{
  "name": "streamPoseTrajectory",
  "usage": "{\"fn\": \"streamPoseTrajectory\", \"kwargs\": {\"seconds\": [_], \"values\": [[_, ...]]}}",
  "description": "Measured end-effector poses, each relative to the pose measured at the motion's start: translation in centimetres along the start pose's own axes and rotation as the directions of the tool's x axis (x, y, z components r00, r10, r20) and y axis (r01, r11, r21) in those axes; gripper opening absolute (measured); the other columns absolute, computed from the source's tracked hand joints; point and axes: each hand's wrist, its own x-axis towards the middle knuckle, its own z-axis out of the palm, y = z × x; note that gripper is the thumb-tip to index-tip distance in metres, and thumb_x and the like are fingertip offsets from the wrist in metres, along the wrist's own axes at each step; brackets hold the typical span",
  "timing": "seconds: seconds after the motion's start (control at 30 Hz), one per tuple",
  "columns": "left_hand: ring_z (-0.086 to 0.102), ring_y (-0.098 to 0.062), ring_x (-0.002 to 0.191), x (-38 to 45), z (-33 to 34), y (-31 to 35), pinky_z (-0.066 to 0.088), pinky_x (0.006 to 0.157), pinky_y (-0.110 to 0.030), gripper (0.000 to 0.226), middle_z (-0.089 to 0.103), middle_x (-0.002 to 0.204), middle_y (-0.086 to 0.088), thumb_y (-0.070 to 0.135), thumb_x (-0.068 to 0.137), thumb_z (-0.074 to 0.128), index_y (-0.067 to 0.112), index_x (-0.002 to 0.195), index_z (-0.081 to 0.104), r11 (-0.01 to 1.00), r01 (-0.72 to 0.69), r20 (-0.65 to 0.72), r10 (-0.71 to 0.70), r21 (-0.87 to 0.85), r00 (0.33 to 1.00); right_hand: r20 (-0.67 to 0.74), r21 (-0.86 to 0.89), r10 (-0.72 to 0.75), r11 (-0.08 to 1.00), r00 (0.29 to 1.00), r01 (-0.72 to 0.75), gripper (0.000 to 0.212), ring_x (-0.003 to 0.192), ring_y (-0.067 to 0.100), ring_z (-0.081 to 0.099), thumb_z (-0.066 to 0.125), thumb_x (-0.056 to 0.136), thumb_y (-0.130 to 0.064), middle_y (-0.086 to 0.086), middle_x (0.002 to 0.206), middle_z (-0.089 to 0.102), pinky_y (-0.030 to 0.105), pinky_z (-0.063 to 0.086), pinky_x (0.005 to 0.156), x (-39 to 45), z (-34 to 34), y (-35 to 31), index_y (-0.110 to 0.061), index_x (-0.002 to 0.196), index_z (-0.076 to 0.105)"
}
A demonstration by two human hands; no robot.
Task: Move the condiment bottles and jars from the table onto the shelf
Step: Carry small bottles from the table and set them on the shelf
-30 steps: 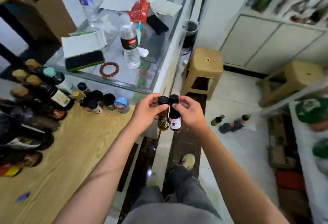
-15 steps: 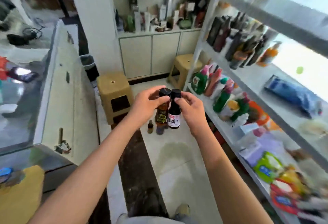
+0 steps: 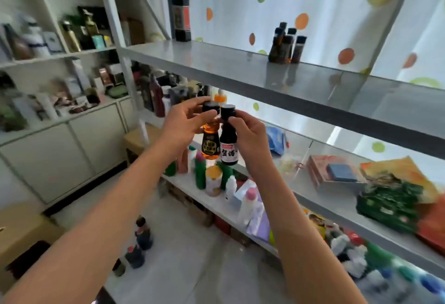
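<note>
My left hand [image 3: 184, 123] grips the black cap of a small amber oil bottle [image 3: 210, 143]. My right hand [image 3: 250, 135] grips the cap of a small dark vinegar bottle [image 3: 228, 147] with a white label. Both bottles hang side by side, touching, in front of the grey metal shelf [image 3: 240, 67], below its upper board. On that upper board stand a few small dark bottles [image 3: 286, 43] and a tall black bottle [image 3: 181, 15].
The middle and lower shelf boards hold coloured bottles [image 3: 201, 173], packets [image 3: 390, 200] and boxes [image 3: 334, 171]. Small bottles [image 3: 142, 236] stand on the tiled floor. White cabinets [image 3: 60, 149] with cluttered shelves are at left, and a tan stool [image 3: 138, 138] stands beside them.
The view has swung from the table to the shelf. Both hands, each still holding its bottle, have risen toward the upper board.
</note>
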Motion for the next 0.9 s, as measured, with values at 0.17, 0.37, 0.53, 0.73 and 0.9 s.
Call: {"fn": "streamPoseTrajectory", "kwargs": {"seconds": [0.17, 0.37, 0.53, 0.73, 0.9], "values": [[0.067, 0.001, 0.067, 7.2, 6.5, 2.4, 0.046, 0.052, -0.011, 0.029, 0.071, 0.095, 0.011, 0.018, 0.089, 0.067, 0.025, 0.117, 0.062, 0.995, -0.079, 0.091, 0.084, -0.054, 0.992, -0.120, -0.028, -0.084, 0.996, 0.989, 0.081, 0.027, 0.068, 0.005, 0.063, 0.052, 0.089, -0.010, -0.006, 0.074, 0.072, 0.018, 0.049, 0.063, 6.1, -5.7, -2.1, -0.022, 0.082, 0.074], [0.070, -0.009, 0.091, 15.8, 10.5, 3.4, 0.059, 0.071, -0.026, 0.030, 0.072, 0.103, 0.007, 0.020, 0.087, 0.071, 0.022, 0.117, 0.065, 0.980, -0.173, 0.153, 0.187, -0.096, 0.970, -0.192, -0.064, -0.145, 0.989, 0.971, 0.135, 0.025, 0.065, 0.007, 0.063, 0.048, 0.095, -0.007, 0.000, 0.074, 0.070, 0.019, 0.050, 0.059, 13.4, -9.3, -3.3, -0.009, 0.093, 0.072], [0.070, -0.015, 0.097, 24.0, 12.6, 3.3, 0.059, 0.078, -0.035, 0.030, 0.072, 0.108, 0.000, 0.020, 0.088, 0.069, 0.021, 0.119, 0.064, 0.964, -0.234, 0.257, 0.260, -0.126, 0.931, -0.244, -0.122, -0.211, 0.975, 0.946, 0.186, 0.027, 0.070, 0.004, 0.066, 0.044, 0.097, -0.008, -0.003, 0.078, 0.073, 0.017, 0.051, 0.061, 19.7, -10.9, -3.4, -0.007, 0.102, 0.071], [0.067, -0.017, 0.101, 32.8, 14.8, 1.6, 0.058, 0.081, -0.036, 0.035, 0.070, 0.113, -0.003, 0.023, 0.091, 0.067, 0.019, 0.125, 0.061, 0.952, -0.279, 0.346, 0.306, -0.125, 0.887, -0.382, -0.207, -0.175, 0.973, 0.908, 0.100, 0.025, 0.068, 0.009, 0.060, 0.044, 0.096, -0.009, 0.005, 0.079, 0.067, 0.022, 0.050, 0.061, 27.5, -11.8, -2.3, -0.001, 0.099, 0.068], [0.067, -0.015, 0.101, 38.8, 16.0, 0.0, 0.058, 0.077, -0.029, 0.030, 0.069, 0.106, 0.002, 0.021, 0.089, 0.068, 0.023, 0.118, 0.061, 0.947, -0.287, 0.380, 0.322, -0.146, 0.867, -0.427, -0.313, -0.164, 0.949, 0.889, 0.025, 0.024, 0.059, 0.001, 0.058, 0.042, 0.094, -0.009, -0.010, 0.064, 0.064, 0.013, 0.047, 0.053, 32.7, -12.0, -1.8, -0.007, 0.092, 0.066]]}}
